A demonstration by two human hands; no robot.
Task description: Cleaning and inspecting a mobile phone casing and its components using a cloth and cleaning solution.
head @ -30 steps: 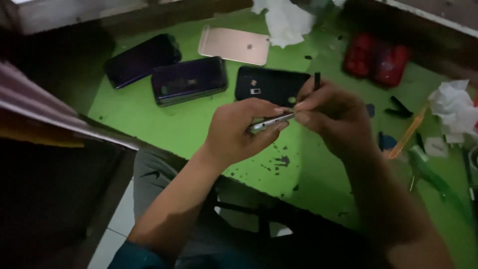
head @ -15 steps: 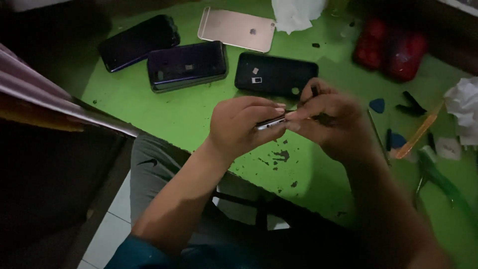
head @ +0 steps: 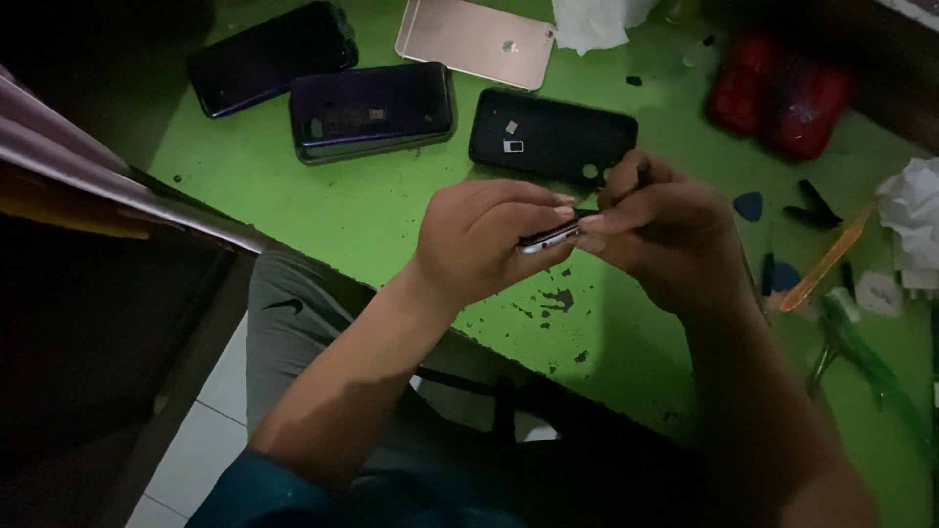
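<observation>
My left hand (head: 484, 240) and my right hand (head: 653, 227) meet above the front edge of the green table (head: 372, 210). Between them I hold a small phone (head: 550, 238) edge-on, so only its silvery rim shows. The left fingers wrap its near end. My right fingers pinch the other end and also hold a thin dark tool whose tip pokes up near the fingers; most of the tool is hidden. A black phone (head: 551, 137) lies face down just beyond my hands.
Behind it lie a dark phone (head: 372, 110), another dark phone (head: 269, 57) and a rose-gold phone (head: 476, 41). Red objects (head: 780, 95), blue picks (head: 748, 205), an orange pry stick (head: 825, 260), crumpled tissue (head: 910, 210) and a green-handled tool (head: 866, 362) crowd the right side.
Both hands stayed together on the small phone and shifted slightly down the table toward me; the view moved closer. The grip looks the same.
</observation>
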